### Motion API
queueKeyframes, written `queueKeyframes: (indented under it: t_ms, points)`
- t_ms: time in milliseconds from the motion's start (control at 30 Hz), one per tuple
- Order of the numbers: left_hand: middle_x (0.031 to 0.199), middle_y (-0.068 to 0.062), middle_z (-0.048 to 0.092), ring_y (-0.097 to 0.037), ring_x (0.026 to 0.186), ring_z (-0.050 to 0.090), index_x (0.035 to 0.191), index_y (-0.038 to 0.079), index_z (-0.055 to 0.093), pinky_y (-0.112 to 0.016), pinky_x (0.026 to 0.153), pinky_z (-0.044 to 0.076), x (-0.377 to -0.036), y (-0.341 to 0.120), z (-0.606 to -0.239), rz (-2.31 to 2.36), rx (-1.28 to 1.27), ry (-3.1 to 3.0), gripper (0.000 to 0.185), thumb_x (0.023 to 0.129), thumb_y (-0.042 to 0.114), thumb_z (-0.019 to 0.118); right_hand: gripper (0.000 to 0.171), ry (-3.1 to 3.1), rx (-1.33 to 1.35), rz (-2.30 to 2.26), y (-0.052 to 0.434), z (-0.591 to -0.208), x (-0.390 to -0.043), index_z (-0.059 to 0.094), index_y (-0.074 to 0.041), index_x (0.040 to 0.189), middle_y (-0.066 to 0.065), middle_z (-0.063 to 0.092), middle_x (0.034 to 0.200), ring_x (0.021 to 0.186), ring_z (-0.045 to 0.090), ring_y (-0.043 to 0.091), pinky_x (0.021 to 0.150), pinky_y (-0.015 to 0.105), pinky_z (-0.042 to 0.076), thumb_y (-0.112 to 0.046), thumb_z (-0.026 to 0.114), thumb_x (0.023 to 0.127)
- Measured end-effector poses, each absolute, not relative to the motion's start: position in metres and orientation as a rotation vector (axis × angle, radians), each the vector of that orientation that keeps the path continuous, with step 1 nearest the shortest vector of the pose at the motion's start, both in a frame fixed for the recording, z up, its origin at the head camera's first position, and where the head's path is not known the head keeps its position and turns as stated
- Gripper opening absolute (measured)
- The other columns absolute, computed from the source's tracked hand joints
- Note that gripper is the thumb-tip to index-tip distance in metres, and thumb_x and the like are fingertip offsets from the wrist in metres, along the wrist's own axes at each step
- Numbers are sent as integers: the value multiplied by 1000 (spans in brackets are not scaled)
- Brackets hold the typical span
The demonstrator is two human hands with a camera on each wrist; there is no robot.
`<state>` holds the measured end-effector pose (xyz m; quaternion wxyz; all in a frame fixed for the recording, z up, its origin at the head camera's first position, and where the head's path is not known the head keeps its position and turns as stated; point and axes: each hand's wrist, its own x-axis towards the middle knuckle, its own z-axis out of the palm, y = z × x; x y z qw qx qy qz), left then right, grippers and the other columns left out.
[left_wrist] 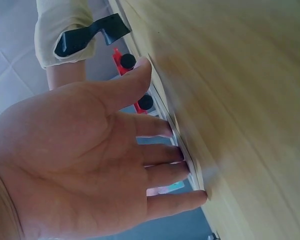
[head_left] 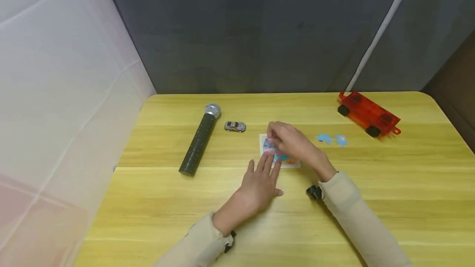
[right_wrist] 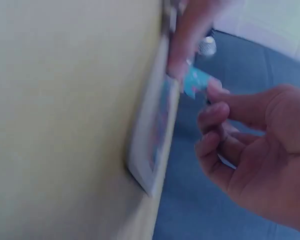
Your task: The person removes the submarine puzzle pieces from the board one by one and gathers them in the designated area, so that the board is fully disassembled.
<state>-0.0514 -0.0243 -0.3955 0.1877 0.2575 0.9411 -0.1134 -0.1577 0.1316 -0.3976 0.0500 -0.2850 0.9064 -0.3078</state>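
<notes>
Left hand point(head_left: 257, 186) flat, fingers steadying puzzle board point(head_left: 279, 151); right hand point(head_left: 293, 143) grip pinching blue piece point(right_wrist: 196, 82) above board.

A small white-framed puzzle board point(head_left: 282, 160) lies flat mid-worktop, its picture blue, pink and orange. The left hand's point(head_left: 259, 184) straight fingers press its near edge. The right hand point(head_left: 293, 143) pinches what looks like a blue piece point(right_wrist: 196, 82) above its far corner. Two loose blue pieces point(head_left: 331, 139) lie apart, to its right.
</notes>
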Motion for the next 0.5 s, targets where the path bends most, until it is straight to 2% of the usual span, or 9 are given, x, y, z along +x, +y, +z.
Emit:
queueKeyframes:
  t_ms: [167,300,400,500]
  points:
    - [186,-11,8,-26,173,8,177,15,20,-51,135,29,-56,-28,-400,-208,724,2645,82,113,59,46,5,2740,-759,-940,169,-382,-174,68,-2,102,14,76,98,86,69,26,77,41,57,-2,72,105]
    - [185,-11,12,-26,172,12,177,14,23,-50,135,31,-54,-30,-388,-201,732,2639,80,113,56,48,6,2720,-618,-891,203,-380,-183,69,-1,100,20,78,102,86,72,31,73,40,57,-2,72,105]
    - [185,-12,13,-27,172,13,176,14,24,-51,134,32,-54,-29,-389,-212,754,2643,80,113,55,49,7,2732,-531,-844,216,-389,-188,68,0,100,18,77,97,80,67,29,69,36,54,-2,71,105]
    - [185,-13,14,-28,172,15,176,13,26,-51,133,34,-55,-29,-389,-239,769,2655,79,113,55,50,6,2772,-495,-775,215,-398,-196,69,0,100,14,73,94,83,61,26,73,34,51,0,70,105]
